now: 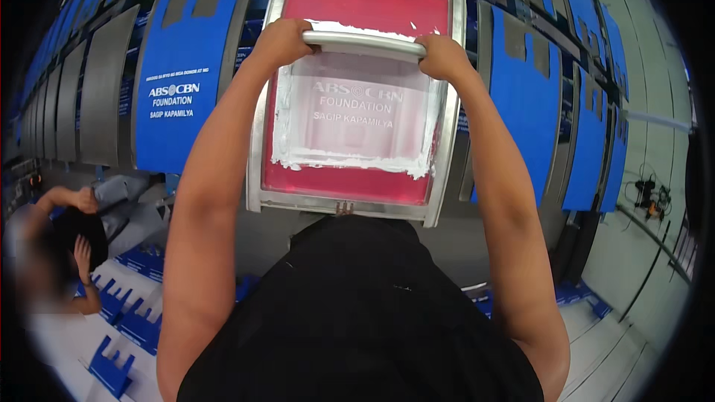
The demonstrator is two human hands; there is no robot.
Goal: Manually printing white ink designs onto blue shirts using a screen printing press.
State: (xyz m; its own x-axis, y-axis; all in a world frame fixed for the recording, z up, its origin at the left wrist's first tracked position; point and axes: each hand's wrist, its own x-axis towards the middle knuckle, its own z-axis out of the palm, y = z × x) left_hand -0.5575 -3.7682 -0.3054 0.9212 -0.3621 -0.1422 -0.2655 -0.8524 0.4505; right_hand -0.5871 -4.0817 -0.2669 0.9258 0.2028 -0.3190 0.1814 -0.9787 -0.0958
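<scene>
A screen printing frame [257, 134] with metal edges and red mesh borders lies in front of me. White ink [350, 162] rings its pale middle, where light lettering shows. Across the upper part of the mesh runs a long squeegee [365, 43] with a rounded, light-coloured grip. My left hand [283, 43] is wrapped round its left end. On the right end, my right hand [445, 57] is closed in the same way. The squeegee's lower edge is hard to make out behind the grip. Both arms are stretched forward.
Blue bag-shaped fabric pieces with white print [179, 74] lie on grey boards to the left, and more blue pieces [521, 104] to the right. At the lower left a person [63, 238] sits near several blue bags [112, 365] on the floor. Cables [652, 193] hang at the far right.
</scene>
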